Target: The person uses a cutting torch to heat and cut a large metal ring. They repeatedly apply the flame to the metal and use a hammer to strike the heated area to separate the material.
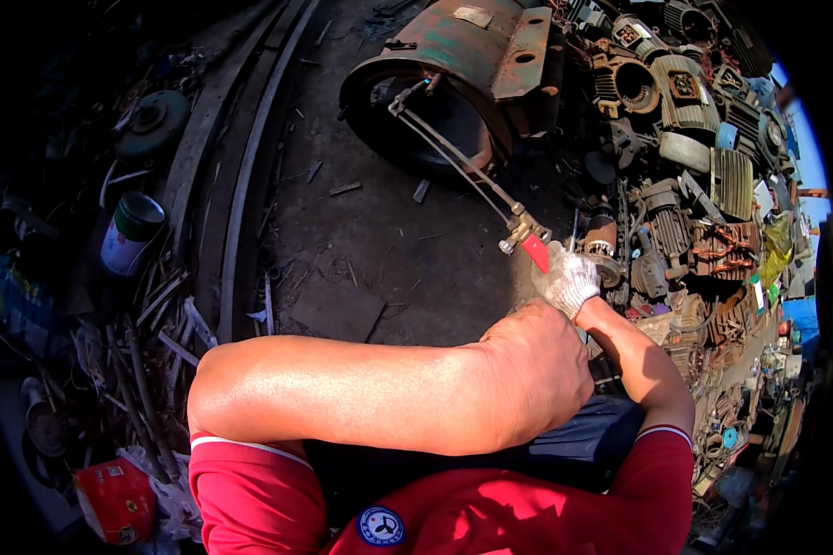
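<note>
My right hand (565, 279), in a white knitted glove, grips the red handle of a cutting torch (461, 165). Brass valves sit just ahead of the glove, and long thin tubes reach away to the angled head. A small bluish glow shows at the torch tip, beside the open end of a large rusty, green-painted metal cylinder (416, 46) lying on its side. Bare and curled into a fist, my left hand (541, 375) is just below the glove, close to my right wrist. Whatever its fingers may hold is hidden.
Old electric motors (685, 92) and scrap parts are heaped along the right. Long metal beams (250, 157) run down the left side. A white and green can (132, 233), wood scraps and a red bag (118, 499) lie farther left. A flat plate (338, 310) rests on the ground.
</note>
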